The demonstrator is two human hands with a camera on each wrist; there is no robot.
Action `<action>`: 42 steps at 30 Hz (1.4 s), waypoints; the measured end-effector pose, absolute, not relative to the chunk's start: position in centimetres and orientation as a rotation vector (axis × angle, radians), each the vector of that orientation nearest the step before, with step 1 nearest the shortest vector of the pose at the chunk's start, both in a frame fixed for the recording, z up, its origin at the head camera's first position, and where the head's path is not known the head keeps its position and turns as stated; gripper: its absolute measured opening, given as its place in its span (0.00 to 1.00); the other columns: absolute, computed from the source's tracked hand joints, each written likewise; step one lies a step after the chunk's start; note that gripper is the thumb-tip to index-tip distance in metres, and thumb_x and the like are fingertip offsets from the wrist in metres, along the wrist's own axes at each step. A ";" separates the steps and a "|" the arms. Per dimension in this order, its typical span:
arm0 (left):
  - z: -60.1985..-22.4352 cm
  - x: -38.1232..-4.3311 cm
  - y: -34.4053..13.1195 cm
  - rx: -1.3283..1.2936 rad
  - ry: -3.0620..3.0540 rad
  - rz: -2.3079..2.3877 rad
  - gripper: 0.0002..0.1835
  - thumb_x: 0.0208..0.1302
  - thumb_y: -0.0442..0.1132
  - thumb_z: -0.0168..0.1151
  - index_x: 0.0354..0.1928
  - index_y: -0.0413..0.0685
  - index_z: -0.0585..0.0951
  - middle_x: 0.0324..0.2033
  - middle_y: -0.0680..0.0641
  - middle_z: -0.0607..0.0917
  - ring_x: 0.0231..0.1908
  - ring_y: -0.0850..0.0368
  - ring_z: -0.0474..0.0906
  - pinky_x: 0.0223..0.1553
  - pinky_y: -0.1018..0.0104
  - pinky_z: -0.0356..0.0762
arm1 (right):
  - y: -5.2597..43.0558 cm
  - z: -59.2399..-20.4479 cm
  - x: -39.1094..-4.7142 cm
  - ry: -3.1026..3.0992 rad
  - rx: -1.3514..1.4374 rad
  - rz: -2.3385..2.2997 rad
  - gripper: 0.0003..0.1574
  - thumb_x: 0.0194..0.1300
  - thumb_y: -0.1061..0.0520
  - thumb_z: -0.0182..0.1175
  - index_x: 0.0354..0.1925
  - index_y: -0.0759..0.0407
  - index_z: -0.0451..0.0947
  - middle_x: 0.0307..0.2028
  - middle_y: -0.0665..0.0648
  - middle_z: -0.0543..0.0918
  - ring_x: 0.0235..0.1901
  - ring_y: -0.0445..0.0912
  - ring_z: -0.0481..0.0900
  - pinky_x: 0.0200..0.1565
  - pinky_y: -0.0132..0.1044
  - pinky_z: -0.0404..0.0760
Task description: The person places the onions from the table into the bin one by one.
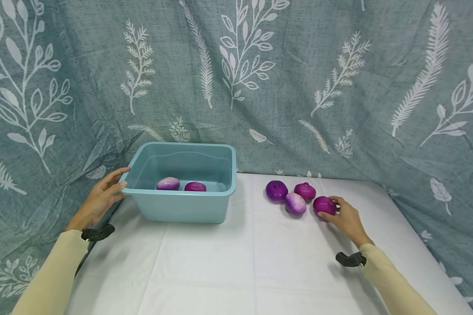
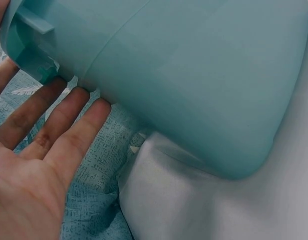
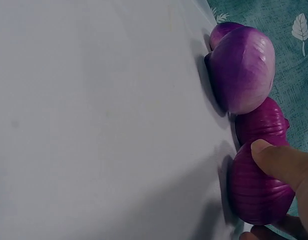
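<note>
At the table's right, my right hand (image 1: 348,221) holds a red onion (image 1: 325,207) between thumb and fingers; the right wrist view shows the thumb (image 3: 278,162) on its near side. Three more red onions lie together just left of it: a dark one (image 1: 277,191), a pale-streaked one (image 1: 295,204) and a pointed one (image 1: 305,191). My left hand (image 1: 98,199) is at the left rim of a blue plastic bin (image 1: 185,208), its fairly straight fingers (image 2: 74,132) touching the outside. Inside the bin sit a pale purple onion (image 1: 168,183) and a darker one (image 1: 195,187).
A white cloth (image 1: 205,267) covers the table. Behind it and along both sides hangs a blue-green curtain (image 1: 284,109) with white leaf prints, close to the bin's back. Each wrist wears a black band (image 1: 97,232).
</note>
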State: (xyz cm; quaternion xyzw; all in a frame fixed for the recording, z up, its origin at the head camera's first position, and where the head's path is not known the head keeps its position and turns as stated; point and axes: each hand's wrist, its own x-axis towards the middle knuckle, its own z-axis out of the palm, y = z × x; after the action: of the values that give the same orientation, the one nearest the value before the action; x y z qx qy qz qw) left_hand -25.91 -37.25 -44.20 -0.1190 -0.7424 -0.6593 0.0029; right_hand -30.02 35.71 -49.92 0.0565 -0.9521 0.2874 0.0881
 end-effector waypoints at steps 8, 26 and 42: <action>-44.2 -25.9 -37.2 -0.365 -2.329 -2.078 0.31 0.82 0.43 0.53 0.82 0.59 0.59 0.82 0.45 0.45 0.79 0.43 0.44 0.55 0.73 0.77 | 35.9 -50.3 -30.2 -2.825 0.160 0.816 0.54 0.62 0.44 0.76 0.69 0.78 0.65 0.58 0.79 0.76 0.51 0.67 0.79 0.53 0.63 0.78; -44.2 -25.8 -37.2 -0.326 -2.350 -2.064 0.32 0.81 0.44 0.54 0.81 0.59 0.59 0.82 0.46 0.45 0.79 0.42 0.41 0.61 0.63 0.75 | 36.5 -50.4 -29.7 -2.750 0.176 0.775 0.50 0.61 0.41 0.75 0.66 0.75 0.71 0.53 0.77 0.79 0.46 0.65 0.83 0.51 0.63 0.79; -44.2 -26.1 -37.5 -0.333 -2.334 -2.094 0.31 0.82 0.44 0.52 0.81 0.57 0.58 0.81 0.46 0.47 0.78 0.44 0.46 0.55 0.73 0.79 | 35.2 -48.5 -29.5 -2.684 0.221 0.781 0.52 0.60 0.42 0.76 0.67 0.75 0.70 0.50 0.75 0.79 0.46 0.65 0.83 0.46 0.62 0.79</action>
State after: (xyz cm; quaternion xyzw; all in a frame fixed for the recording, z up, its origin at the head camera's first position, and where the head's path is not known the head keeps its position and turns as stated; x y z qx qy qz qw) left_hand -26.15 -37.49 -44.20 -0.1055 -0.7402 -0.6641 -0.0055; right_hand -29.45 35.17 -48.54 0.0778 -0.9436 0.2747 0.1678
